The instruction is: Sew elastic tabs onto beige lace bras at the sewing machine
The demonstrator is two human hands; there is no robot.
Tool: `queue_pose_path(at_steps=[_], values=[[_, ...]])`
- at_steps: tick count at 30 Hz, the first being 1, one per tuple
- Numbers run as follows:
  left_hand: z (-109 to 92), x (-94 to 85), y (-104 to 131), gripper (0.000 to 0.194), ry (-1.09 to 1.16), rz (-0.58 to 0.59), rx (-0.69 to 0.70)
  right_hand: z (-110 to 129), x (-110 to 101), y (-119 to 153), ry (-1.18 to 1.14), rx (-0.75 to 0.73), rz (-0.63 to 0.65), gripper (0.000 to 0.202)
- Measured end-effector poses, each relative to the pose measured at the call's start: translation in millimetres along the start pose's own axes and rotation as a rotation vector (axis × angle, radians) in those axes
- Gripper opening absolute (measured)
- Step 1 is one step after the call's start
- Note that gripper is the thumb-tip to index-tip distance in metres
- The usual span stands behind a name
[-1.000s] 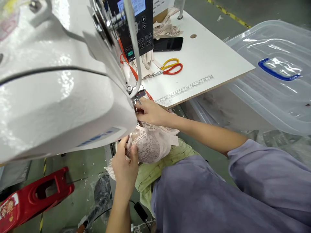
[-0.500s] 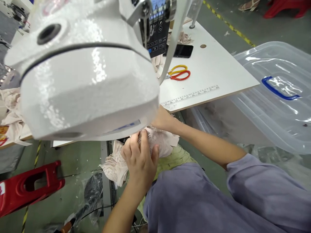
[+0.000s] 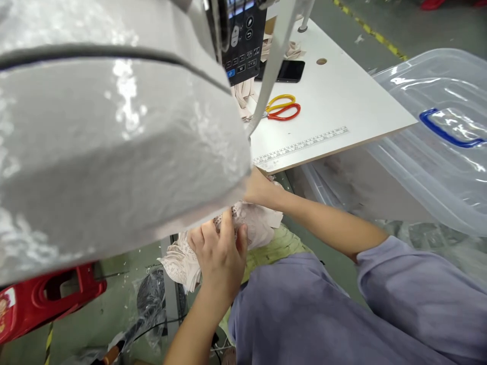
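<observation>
A large white sewing machine head [image 3: 125, 152] fills the upper left and hides the spot where the needle would be. My left hand [image 3: 222, 251] lies palm down on pale pink lace fabric [image 3: 261, 223], its fingers spread and their tips close under the machine's lower edge. More lace fabric [image 3: 180, 261] hangs in folds to the left of that hand. My right hand [image 3: 262, 190] reaches to the fabric's far side beside the tabletop edge; its fingers are hidden behind the machine.
On the white tabletop [image 3: 327, 106] are scissors [image 3: 283, 112] with yellow and red handles, a black phone [image 3: 291, 71] and a printed ruler strip. A control panel [image 3: 243, 45] stands behind. A clear plastic box lid [image 3: 403, 152] is at right, a red stool [image 3: 83, 289] at lower left.
The view has shifted closer to the machine head, which now covers more of the left side. Both hands stay at nearly the same place on the fabric.
</observation>
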State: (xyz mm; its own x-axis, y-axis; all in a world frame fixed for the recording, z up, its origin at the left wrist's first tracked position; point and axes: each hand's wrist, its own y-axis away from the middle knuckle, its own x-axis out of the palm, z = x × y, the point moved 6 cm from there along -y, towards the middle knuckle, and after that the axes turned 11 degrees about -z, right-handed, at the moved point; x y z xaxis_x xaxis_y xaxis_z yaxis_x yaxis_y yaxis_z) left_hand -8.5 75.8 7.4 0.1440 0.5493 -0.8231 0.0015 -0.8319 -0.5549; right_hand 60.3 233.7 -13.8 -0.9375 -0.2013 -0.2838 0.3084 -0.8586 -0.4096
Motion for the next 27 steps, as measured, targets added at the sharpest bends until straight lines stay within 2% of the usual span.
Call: queue_pose_path(at_steps=[7, 12, 17, 19, 21, 24, 27], values=[[-0.2, 1.2, -0.1, 0.047, -0.006, -0.027, 0.014, -5.6, 3.2, 1.6, -0.047, -0.036, -0.015, 0.008], [-0.7, 1.9, 1.1, 0.048, -0.017, -0.033, 0.019, -0.3, 1.0, 2.6, -0.060, -0.026, -0.009, 0.012], [12.1, -3.6, 7.0, 0.052, 0.081, -0.117, -0.035, -1.6, -9.9, 13.2, -0.123, 0.019, -0.064, 0.006], [24.0, -4.4, 10.4, 0.054, 0.162, -0.167, -0.112, -6.7, -15.8, 23.5, -0.152, 0.060, -0.110, 0.012], [39.3, 1.5, 14.2, 0.055, 0.325, -0.159, -0.269, -12.8, -19.3, 36.5, -0.176, 0.112, -0.131, 0.017], [57.2, 23.3, 21.0, 0.057, 0.691, -0.020, -0.578, -17.6, -20.2, 56.5, -0.197, 0.157, -0.109, 0.022], [60.9, 37.9, 24.9, 0.064, 0.863, 0.112, -0.732, -14.9, -20.1, 70.6, -0.194, 0.136, -0.084, 0.025]])
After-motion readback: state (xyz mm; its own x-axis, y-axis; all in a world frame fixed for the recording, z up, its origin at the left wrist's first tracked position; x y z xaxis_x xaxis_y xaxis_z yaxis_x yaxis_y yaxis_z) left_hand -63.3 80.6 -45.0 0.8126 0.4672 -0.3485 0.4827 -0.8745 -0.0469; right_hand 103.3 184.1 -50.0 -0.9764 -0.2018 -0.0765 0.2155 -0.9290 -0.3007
